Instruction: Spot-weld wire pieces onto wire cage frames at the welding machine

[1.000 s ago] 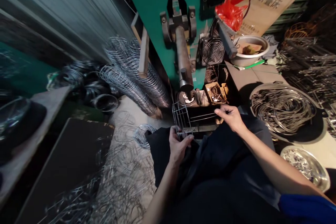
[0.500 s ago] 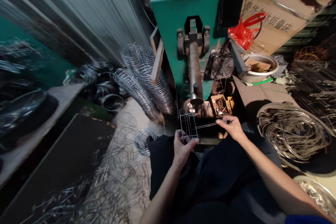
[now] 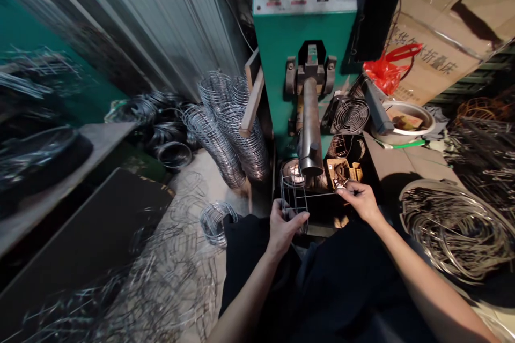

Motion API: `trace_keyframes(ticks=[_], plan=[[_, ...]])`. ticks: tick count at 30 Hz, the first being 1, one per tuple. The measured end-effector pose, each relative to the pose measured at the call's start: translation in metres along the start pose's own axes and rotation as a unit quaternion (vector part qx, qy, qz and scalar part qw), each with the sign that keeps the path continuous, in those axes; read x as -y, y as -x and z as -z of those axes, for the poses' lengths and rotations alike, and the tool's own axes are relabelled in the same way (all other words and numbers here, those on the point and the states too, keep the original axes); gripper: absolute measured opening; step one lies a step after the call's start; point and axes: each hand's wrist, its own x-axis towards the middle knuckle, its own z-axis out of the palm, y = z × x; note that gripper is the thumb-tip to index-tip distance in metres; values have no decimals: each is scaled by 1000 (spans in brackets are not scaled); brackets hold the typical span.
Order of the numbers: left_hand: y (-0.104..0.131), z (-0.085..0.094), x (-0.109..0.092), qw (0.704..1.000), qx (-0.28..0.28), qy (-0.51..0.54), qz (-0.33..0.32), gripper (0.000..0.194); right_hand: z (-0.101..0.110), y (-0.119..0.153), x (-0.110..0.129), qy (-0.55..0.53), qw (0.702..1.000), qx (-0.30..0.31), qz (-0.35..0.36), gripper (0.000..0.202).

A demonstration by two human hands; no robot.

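My left hand [image 3: 285,228] is closed on the near end of a small wire frame [image 3: 295,193], a box-like grid of thin metal rods. It holds the frame just below the tip of the machine's steel arm [image 3: 311,134]. To the right, my right hand [image 3: 360,201] pinches the end of a thin metal wire [image 3: 324,194]. That wire runs sideways, and its left end meets the frame's right side; whether it is joined there I cannot tell. Behind both hands rises the green machine [image 3: 273,80].
Stacked wire rings [image 3: 225,128] lean left of the machine. Cut wire pieces litter the floor [image 3: 181,257]. A tub of wire pieces [image 3: 454,230] stands at right, below a metal bowl [image 3: 406,118] and a red plastic bag [image 3: 386,72]. A yellow basket [image 3: 341,171] sits beyond my right hand.
The view has shifted, so the machine sits lower and further right. Between my hands the wire looks more level, and its left end is nearer the frame. Both hands keep their grip.
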Motion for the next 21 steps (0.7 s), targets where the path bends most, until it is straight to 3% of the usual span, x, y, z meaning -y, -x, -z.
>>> trace_keyframes(ticks=[21], plan=[[-24,-12,-6,1000,1,-2,-10,62,6,-18,-3,3,1000,-12,6,59]])
